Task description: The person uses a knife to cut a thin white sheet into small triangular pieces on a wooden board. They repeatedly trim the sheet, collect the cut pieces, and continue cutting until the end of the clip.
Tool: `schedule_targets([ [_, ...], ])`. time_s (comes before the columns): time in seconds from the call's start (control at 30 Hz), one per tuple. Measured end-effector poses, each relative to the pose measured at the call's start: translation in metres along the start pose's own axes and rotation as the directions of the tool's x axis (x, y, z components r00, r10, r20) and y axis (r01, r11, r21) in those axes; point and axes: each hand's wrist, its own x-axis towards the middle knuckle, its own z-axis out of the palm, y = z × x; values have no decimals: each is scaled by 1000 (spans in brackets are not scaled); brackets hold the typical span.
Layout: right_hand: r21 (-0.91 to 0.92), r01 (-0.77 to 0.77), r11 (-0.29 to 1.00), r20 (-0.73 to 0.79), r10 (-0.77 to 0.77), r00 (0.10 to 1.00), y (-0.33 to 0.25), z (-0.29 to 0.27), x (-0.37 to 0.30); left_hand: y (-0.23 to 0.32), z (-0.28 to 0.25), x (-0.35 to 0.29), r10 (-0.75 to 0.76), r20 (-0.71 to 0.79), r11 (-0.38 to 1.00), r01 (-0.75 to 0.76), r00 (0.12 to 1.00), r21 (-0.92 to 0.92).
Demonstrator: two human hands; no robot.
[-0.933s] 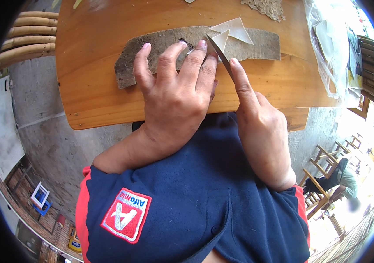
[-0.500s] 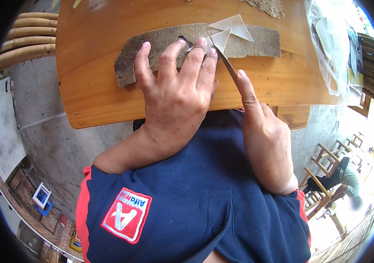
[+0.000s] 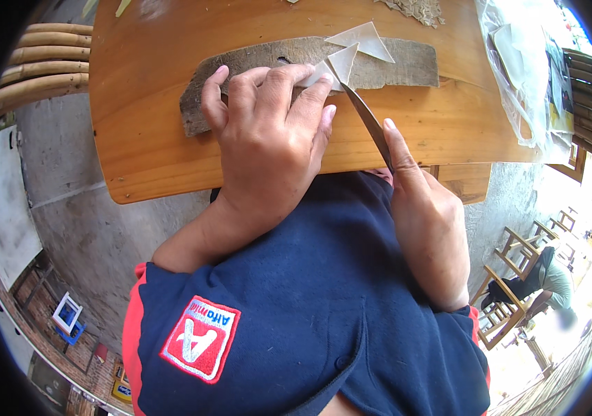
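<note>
A worn wooden board (image 3: 407, 64) lies across the table, with thin pale translucent sheet pieces on it. My left hand (image 3: 265, 139) rests over the board with bent fingers; its fingertips pin down one pale sheet (image 3: 343, 61) that tapers to a point. In my right hand (image 3: 426, 215) is a knife (image 3: 368, 119), forefinger stretched along its back. The blade's tip touches that sheet just right of my left fingertips. Behind it on the board lies a loose triangular piece (image 3: 365, 40) of the same material. The knife's handle is hidden in my right hand.
The wooden table (image 3: 150, 166) has a pile of pale shavings (image 3: 417, 10) at its far edge. A clear plastic bag (image 3: 518, 83) sits at the right edge. Bamboo rails (image 3: 53, 59) stand at the left. A person (image 3: 552, 281) bends near wooden frames (image 3: 507, 277) at lower right.
My left hand has shifted slightly left and its fingers have curled more. The knife and my right hand have moved a little down and right. The board and sheets have slid slightly left.
</note>
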Motion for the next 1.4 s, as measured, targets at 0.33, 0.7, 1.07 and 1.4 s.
schedule_targets([
  [0.33, 152, -109, 982, -81, 123, 989, 2, -2, -1, -2, -9, -1, 32, 32, 996, -29, 999, -80],
  [0.7, 261, -55, 964, -64, 74, 995, 6, -5, 8, -4, -4, 1, 79, 44, 995, -76, 996, -67],
  [1.07, 303, -23, 953, -64, 44, 997, 11, -4, 14, -5, -11, 7, 88, 123, 995, -94, 988, 42],
  [1.4, 206, -68, 976, -44, 79, 996, 17, -14, 22, -7, -2, 13, 49, 42, 997, -47, 998, -58],
])
